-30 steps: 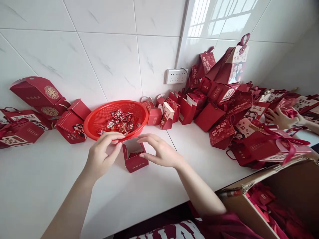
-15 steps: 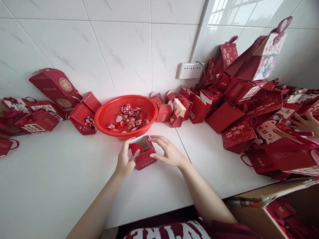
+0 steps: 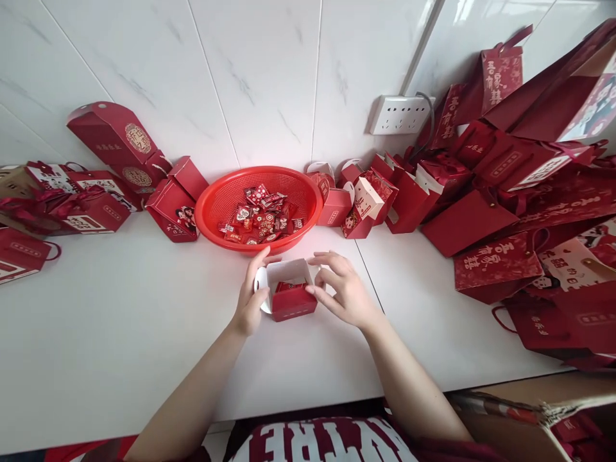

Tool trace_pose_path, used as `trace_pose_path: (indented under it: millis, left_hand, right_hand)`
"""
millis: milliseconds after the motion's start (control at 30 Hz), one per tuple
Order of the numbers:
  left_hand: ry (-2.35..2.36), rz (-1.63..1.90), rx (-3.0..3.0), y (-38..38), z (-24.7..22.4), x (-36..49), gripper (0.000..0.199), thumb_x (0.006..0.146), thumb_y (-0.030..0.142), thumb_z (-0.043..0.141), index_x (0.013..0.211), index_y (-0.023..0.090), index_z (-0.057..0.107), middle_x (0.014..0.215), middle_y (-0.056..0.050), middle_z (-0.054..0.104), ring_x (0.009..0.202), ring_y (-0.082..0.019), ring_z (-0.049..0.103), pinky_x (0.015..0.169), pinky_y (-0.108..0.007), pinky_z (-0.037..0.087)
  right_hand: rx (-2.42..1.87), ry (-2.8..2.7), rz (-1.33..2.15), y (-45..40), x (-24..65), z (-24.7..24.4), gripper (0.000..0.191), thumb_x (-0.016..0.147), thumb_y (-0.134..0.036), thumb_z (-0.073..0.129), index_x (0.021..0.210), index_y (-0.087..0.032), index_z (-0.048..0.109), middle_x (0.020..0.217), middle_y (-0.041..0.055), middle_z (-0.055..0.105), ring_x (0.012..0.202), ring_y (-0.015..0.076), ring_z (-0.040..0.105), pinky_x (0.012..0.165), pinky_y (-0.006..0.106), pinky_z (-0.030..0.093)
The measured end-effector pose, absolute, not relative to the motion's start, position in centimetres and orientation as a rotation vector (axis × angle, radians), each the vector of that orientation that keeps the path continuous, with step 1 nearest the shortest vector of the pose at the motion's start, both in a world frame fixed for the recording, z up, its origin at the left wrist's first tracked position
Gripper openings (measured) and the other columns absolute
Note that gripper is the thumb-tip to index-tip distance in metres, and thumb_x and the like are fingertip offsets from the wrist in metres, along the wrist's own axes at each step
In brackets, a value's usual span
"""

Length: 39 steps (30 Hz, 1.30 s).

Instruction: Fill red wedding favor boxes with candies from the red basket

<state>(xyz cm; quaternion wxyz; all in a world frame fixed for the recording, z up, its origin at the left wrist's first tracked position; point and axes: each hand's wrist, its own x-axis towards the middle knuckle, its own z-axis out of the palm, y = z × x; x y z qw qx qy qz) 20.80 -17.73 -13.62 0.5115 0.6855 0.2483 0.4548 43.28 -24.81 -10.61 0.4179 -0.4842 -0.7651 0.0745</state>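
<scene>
A small red gift box (image 3: 294,305) with a white inside stands on the table, its top open. Inside lies a red wrapped piece, partly covered by the front wall. My left hand (image 3: 249,298) holds the box's left side, fingers behind and thumb at the front edge, beside a rounded flap folded outward. At the opposite side, my right hand (image 3: 344,292) grips the right flap and wall between thumb and bent fingers. Just behind the box sits a red plastic basket (image 3: 212,224) with several wrapped sweets (image 3: 264,218) in it.
Folded red boxes (image 3: 176,208) and bags (image 3: 99,212) stand at the left. Several small open boxes (image 3: 337,205) line the wall right of the basket. Many red gift bags (image 3: 498,263) are heaped at the right, above a cardboard carton (image 3: 520,410). A power socket (image 3: 402,115) is on the wall.
The box's side flaps have been spread outward, so its white inside and the contents show. The view has shifted, and another person's hand at the right is out of sight.
</scene>
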Motion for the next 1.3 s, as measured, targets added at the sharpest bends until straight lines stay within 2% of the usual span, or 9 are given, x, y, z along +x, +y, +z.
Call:
trace_pose_path:
  millis: [100, 167, 367, 600, 767, 867, 1033, 1133, 1300]
  left_hand:
    - [0.574, 1.145, 1.791, -17.1, -14.1, 20.3, 0.05, 0.095, 0.04, 0.046, 0.14, 0.02, 0.047, 0.129, -0.015, 0.056, 0.126, -0.034, 0.051, 0.106, -0.054, 0.038]
    - [0.56, 1.176, 1.884, -16.8, -14.2, 20.0, 0.045, 0.095, 0.044, 0.047, 0.133, 0.02, 0.052, 0.119, -0.013, 0.058, 0.122, -0.033, 0.052, 0.107, -0.052, 0.037]
    - [0.517, 1.063, 1.972, -16.8, -13.9, 20.1, 0.075, 0.087, 0.068, 0.052, 0.144, 0.019, 0.044, 0.118, -0.013, 0.052, 0.104, -0.029, 0.057, 0.092, -0.046, 0.047]
    - [0.626, 0.981, 2.07, -17.7, -13.7, 20.7, 0.041, 0.097, 0.044, 0.049, 0.132, 0.023, 0.051, 0.124, -0.013, 0.052, 0.114, -0.029, 0.052, 0.099, -0.047, 0.042]
    - [0.598, 1.147, 1.864, -17.8, -15.0, 20.9, 0.039, 0.099, 0.057, 0.03, 0.112, 0.023, 0.044, 0.115, -0.011, 0.048, 0.115, -0.031, 0.052, 0.096, -0.052, 0.044]
    - [0.534, 1.186, 1.758, -17.7, -15.4, 21.0, 0.045, 0.098, 0.065, 0.016, 0.108, 0.025, 0.036, 0.114, -0.01, 0.047, 0.12, -0.032, 0.052, 0.096, -0.054, 0.046]
    - [0.428, 1.126, 1.834, -17.4, -15.5, 20.7, 0.073, 0.074, 0.084, 0.054, 0.116, 0.025, 0.041, 0.123, -0.013, 0.047, 0.129, -0.038, 0.045, 0.103, -0.059, 0.041]
    - [0.408, 1.112, 1.93, -17.5, -15.2, 20.6, 0.076, 0.07, 0.069, 0.071, 0.124, 0.024, 0.043, 0.128, -0.014, 0.043, 0.132, -0.039, 0.039, 0.108, -0.062, 0.035]
    - [0.453, 1.145, 1.993, -17.9, -14.5, 20.5, 0.045, 0.086, 0.041, 0.06, 0.124, 0.024, 0.044, 0.123, -0.013, 0.044, 0.124, -0.033, 0.045, 0.104, -0.057, 0.04]
  right_hand:
    - [-1.324, -1.79, 0.28, -24.6, 43.3, -11.2, 0.008, 0.096, -0.028, 0.058, 0.102, -0.024, 0.054, 0.11, 0.0103, 0.063, 0.111, 0.027, 0.061, 0.092, 0.047, 0.053]
    - [-1.339, -1.724, 0.366, -24.4, 43.0, -11.6, 0.031, 0.095, -0.029, 0.061, 0.123, -0.024, 0.05, 0.119, 0.0116, 0.06, 0.108, 0.0262, 0.062, 0.088, 0.045, 0.055]
    - [-1.085, -1.607, 0.639, -24.8, 41.4, -12.4, 0.055, 0.102, -0.041, 0.048, 0.151, -0.029, 0.027, 0.152, 0.0113, 0.044, 0.132, 0.0235, 0.053, 0.111, 0.046, 0.045]
    - [-1.121, -1.831, 0.516, -25.0, 40.1, -12.9, 0.054, 0.101, -0.04, 0.049, 0.15, -0.024, 0.032, 0.147, 0.0133, 0.05, 0.136, 0.0249, 0.048, 0.112, 0.047, 0.042]
    - [-1.107, -1.842, 0.49, -25.0, 40.0, -12.7, 0.031, 0.1, -0.034, 0.051, 0.129, -0.022, 0.049, 0.144, 0.0139, 0.054, 0.138, 0.0232, 0.047, 0.112, 0.046, 0.042]
    - [-1.049, -1.938, 0.443, -25.1, 40.7, -12.4, 0.032, 0.099, -0.046, 0.05, 0.121, -0.024, 0.056, 0.147, 0.0113, 0.053, 0.142, 0.0273, 0.042, 0.119, 0.055, 0.028]
    - [-1.041, -2.107, 0.443, -24.6, 41.7, -11.7, 0.071, 0.093, -0.071, 0.041, 0.146, -0.023, 0.04, 0.146, 0.0112, 0.055, 0.147, 0.0337, 0.032, 0.119, 0.066, -0.01]
    - [-1.077, -2.097, 0.469, -24.3, 41.5, -11.5, 0.075, 0.092, -0.073, 0.041, 0.147, -0.022, 0.038, 0.141, 0.0128, 0.058, 0.143, 0.0339, 0.038, 0.119, 0.065, -0.013]
    - [-1.066, -2.016, 0.399, -24.3, 41.3, -11.5, 0.059, 0.094, -0.065, 0.044, 0.135, -0.023, 0.049, 0.121, 0.0113, 0.061, 0.126, 0.0305, 0.052, 0.121, 0.064, -0.003]
